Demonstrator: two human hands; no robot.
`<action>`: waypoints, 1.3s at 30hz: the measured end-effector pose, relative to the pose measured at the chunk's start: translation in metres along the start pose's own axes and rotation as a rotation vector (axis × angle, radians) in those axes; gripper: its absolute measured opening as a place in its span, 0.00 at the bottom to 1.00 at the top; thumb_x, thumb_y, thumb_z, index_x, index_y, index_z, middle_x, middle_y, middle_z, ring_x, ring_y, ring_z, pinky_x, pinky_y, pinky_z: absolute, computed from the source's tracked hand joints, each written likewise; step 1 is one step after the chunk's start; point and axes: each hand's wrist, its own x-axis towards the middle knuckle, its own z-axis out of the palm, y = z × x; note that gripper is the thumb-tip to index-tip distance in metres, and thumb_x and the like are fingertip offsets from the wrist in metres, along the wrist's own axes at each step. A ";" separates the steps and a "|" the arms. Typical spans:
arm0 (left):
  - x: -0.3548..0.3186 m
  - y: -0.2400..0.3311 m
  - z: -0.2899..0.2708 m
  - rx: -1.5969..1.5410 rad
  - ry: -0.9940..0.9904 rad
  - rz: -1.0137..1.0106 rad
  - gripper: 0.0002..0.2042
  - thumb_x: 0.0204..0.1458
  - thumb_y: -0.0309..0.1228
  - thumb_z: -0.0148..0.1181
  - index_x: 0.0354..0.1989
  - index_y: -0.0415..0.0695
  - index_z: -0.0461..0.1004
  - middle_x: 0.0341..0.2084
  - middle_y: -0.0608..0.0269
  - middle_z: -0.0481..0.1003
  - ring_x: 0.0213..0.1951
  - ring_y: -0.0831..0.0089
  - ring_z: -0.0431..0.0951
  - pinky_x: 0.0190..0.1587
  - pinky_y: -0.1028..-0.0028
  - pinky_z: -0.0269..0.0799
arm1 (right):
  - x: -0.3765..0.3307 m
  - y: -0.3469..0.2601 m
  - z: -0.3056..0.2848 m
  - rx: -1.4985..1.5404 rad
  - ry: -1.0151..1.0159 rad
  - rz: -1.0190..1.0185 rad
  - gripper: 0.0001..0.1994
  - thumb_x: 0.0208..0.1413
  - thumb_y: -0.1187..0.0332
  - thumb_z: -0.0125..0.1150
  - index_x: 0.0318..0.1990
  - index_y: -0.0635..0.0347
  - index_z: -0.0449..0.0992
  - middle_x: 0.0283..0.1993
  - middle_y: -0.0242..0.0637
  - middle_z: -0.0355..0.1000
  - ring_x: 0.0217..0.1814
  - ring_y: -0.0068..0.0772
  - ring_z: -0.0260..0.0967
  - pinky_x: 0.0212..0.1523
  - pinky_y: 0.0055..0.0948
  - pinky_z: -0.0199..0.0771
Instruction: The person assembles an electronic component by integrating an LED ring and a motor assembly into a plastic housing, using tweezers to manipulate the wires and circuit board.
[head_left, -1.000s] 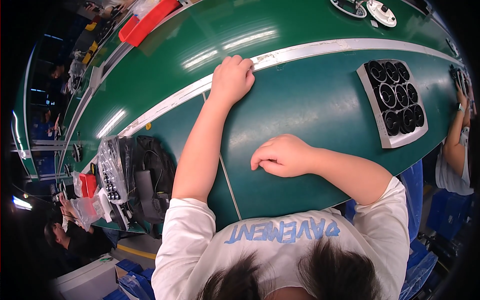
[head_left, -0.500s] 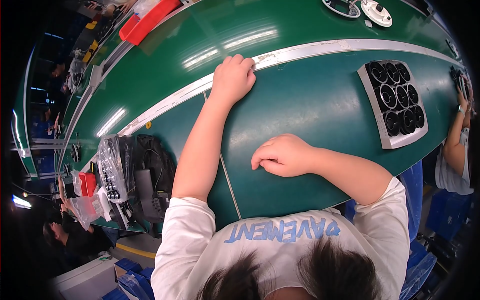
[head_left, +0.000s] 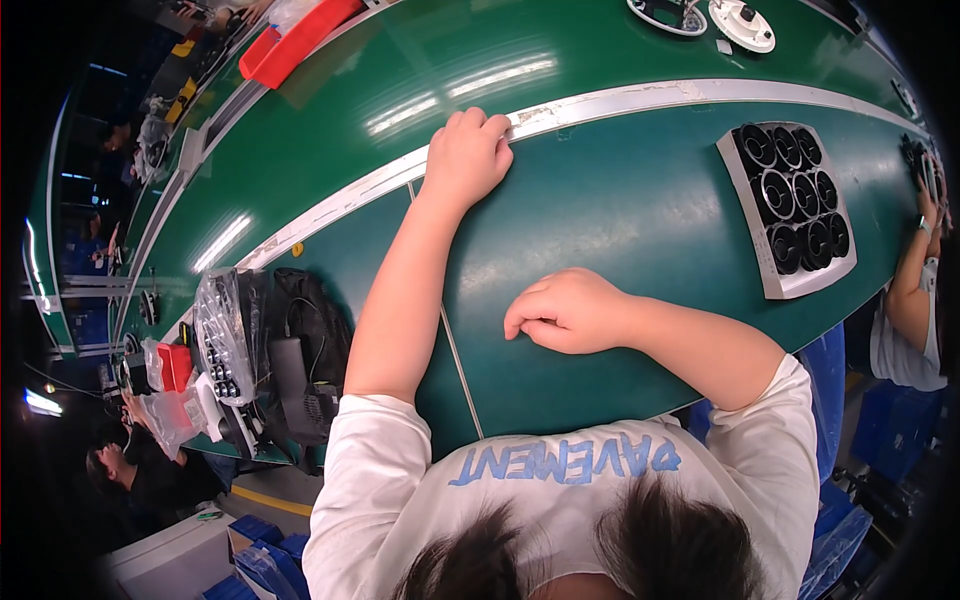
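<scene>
My left hand [head_left: 468,158] rests on the pale metal rail [head_left: 590,108] between the green conveyor belt [head_left: 420,60] and the green worktable [head_left: 620,210]. Its fingers are folded and no object shows in them. On the tabletop, nearer to my body, lies my right hand [head_left: 568,312], loosely curled, thumb tucked close to the fingers, with nothing visible inside. To its right stands a light grey tray [head_left: 768,268] holding several black round cup-like parts [head_left: 803,195] in rows; neither hand touches it.
White round parts [head_left: 742,25] and a ring-shaped part [head_left: 668,15] sit on the far belt. At left are plastic-bagged parts [head_left: 225,335], a black bag [head_left: 305,330] and a red bin [head_left: 290,45]. Another person's arm [head_left: 910,290] is at the right edge.
The white round part and the ring on the belt have shifted slightly left. My hands have stayed where they were. A person at the far left has moved slightly.
</scene>
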 end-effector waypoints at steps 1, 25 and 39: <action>0.000 0.000 0.000 0.001 0.002 0.005 0.06 0.39 0.27 0.53 0.28 0.46 0.72 0.23 0.60 0.68 0.30 0.62 0.70 0.31 0.65 0.67 | 0.000 0.000 0.000 0.000 -0.003 0.004 0.07 0.44 0.74 0.49 0.29 0.53 0.74 0.29 0.32 0.73 0.31 0.35 0.69 0.33 0.32 0.68; 0.000 0.001 -0.002 -0.018 -0.009 0.010 0.06 0.40 0.27 0.52 0.29 0.45 0.72 0.25 0.60 0.67 0.31 0.62 0.70 0.31 0.65 0.69 | 0.000 -0.001 0.000 -0.002 0.003 0.002 0.07 0.43 0.73 0.49 0.29 0.53 0.74 0.27 0.32 0.72 0.30 0.35 0.69 0.32 0.32 0.68; 0.001 0.003 -0.004 -0.004 -0.038 -0.024 0.07 0.41 0.28 0.52 0.30 0.45 0.72 0.25 0.59 0.68 0.31 0.62 0.71 0.31 0.64 0.69 | 0.000 -0.001 0.000 -0.010 -0.011 0.005 0.07 0.44 0.73 0.49 0.29 0.53 0.74 0.29 0.31 0.73 0.31 0.35 0.69 0.33 0.33 0.68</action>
